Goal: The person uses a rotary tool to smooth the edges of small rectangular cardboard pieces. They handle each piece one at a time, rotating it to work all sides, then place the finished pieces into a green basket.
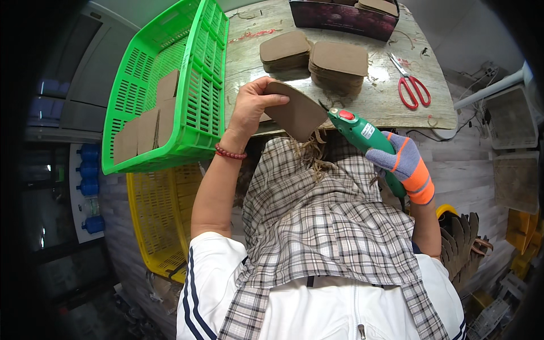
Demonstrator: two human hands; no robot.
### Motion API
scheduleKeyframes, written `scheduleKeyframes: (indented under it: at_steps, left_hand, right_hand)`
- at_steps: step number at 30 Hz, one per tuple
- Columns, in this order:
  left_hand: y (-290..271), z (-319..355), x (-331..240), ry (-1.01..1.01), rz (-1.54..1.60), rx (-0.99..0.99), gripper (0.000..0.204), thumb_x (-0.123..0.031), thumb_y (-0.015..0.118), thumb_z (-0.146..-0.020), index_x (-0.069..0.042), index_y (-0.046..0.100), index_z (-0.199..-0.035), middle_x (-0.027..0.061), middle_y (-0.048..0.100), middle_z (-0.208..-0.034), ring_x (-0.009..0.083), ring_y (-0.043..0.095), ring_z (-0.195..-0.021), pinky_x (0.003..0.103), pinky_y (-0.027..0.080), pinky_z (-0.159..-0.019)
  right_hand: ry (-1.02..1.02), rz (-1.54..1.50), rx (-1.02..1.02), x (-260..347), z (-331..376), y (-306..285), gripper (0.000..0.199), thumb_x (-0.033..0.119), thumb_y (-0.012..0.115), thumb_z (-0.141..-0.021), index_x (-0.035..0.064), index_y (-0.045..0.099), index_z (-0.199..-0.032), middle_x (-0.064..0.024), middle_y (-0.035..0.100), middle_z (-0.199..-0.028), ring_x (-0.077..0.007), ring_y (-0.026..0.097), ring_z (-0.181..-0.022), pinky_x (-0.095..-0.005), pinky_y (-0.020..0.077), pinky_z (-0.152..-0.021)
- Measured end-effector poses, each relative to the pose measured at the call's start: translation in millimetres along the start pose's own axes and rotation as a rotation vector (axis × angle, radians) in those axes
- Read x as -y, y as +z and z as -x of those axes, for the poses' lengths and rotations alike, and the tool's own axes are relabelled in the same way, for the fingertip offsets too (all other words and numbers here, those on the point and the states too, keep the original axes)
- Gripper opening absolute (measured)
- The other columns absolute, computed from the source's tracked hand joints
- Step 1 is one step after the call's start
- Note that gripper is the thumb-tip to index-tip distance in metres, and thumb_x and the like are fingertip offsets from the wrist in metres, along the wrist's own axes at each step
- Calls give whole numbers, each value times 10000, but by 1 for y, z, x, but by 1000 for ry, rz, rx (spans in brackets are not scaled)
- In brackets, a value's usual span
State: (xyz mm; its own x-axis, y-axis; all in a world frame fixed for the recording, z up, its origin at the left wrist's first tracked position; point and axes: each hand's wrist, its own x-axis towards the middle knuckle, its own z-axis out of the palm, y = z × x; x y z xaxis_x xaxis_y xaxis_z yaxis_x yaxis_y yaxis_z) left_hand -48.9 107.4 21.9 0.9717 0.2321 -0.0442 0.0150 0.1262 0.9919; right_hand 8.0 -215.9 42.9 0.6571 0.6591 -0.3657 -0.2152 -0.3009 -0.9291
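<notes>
Between the thumb and fingers of my left hand is a thin brown sheet with rounded corners, tilted above my lap. A grey and orange glove covers my right hand, which is wrapped round a green handheld electric cutter with a red button. The cutter's tip is at the right edge of the sheet; whether the two touch, I cannot tell. Thin brown trimmings lie on my checked apron below the sheet. Two stacks of similar brown pieces, a left stack and a right stack, stand on the table.
A green plastic crate holding several brown pieces stands at the left. Below it sits a yellow crate. Red-handled scissors lie on the table's right side. A dark box stands at the back.
</notes>
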Motion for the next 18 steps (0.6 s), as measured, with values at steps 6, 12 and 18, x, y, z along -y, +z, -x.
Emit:
scheduleKeyframes:
  at_steps: [6,12,18]
  left_hand:
    - [5,1,-8,-78,-117,98,178,49,687,-739,-12,641,-899,23,668,-835,87,612,-755,227,487,-714]
    - [20,2,-19,-137,-272,248,182,34,709,-718,-5,637,-880,11,650,-817,74,594,-749,220,481,-703]
    - [32,-6,-19,-185,-466,451,284,44,711,-690,-10,626,-956,-1,622,-828,61,569,-778,212,458,-692]
  right_hand:
    - [-45,46,2,-2,1,4,367,242,759,-764,-1,629,-1007,14,555,-625,-38,481,-505,-200,383,-459]
    - [-57,77,7,-2,0,7,386,247,759,-767,-1,628,-1033,16,568,-644,-32,483,-528,-195,383,-469]
    - [-61,61,14,-1,-1,8,392,252,760,-767,-1,633,-1037,25,577,-675,-25,485,-544,-195,399,-479]
